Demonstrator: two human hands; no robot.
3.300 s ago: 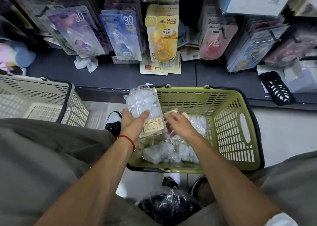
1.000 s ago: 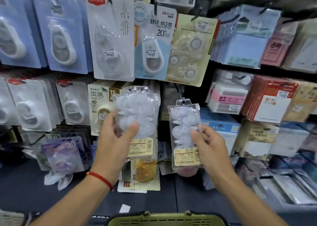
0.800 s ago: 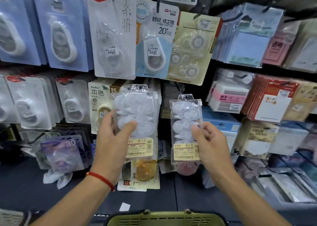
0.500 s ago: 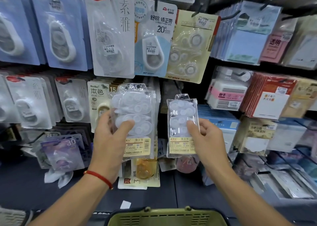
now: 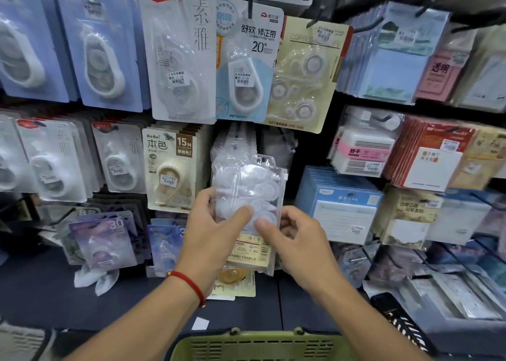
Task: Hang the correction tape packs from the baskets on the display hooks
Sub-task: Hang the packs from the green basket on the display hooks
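Both clear plastic correction tape packs [image 5: 247, 196] now overlap, left hand [image 5: 210, 234] gripping, right hand [image 5: 295, 240] pinching; light, slippery blisters, best held by edges.

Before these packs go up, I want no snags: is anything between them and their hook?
Same-type clear packs already hang directly behind the held packs. The hook itself is hidden, so free room on it cannot be told.

Crowded stationery display wall [image 5: 383, 59], dark shelf [image 5: 82, 300]
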